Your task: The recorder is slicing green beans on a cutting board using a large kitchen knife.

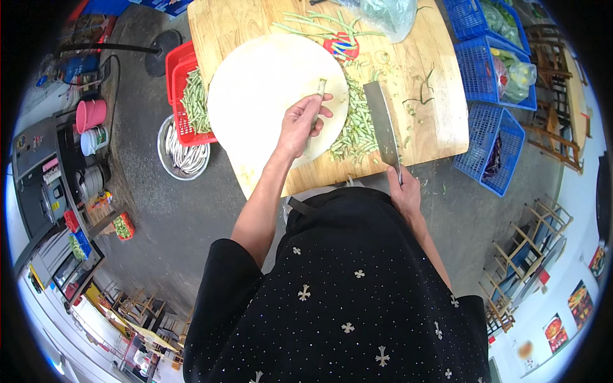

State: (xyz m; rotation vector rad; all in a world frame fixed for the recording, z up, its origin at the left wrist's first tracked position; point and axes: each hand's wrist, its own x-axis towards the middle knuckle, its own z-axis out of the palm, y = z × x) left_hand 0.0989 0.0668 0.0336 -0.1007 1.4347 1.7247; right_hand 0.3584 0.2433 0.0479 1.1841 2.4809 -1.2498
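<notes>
My left hand (301, 123) is above the round white cutting board (258, 86), its fingers closed around a narrow pale-green piece (321, 87). Whether that is one stalk or several beans together, I cannot tell. In my right hand (406, 191) is the handle of a cleaver (381, 119). Its broad blade points away from me over the wooden table (431, 129), with bits stuck to it. Between board and blade lies a heap of cut green beans (353, 127). Whole long beans (311, 24) lie beyond the board, some across a red round item (339, 48).
A red plastic basket (184, 139) of cut beans adjoins the table's left side. Below it, a metal bowl (207, 165) holds pale strips. A clear plastic bag (390, 19) lies at the far edge. Blue crates (471, 139) stand right, near stacked wooden chairs (517, 258).
</notes>
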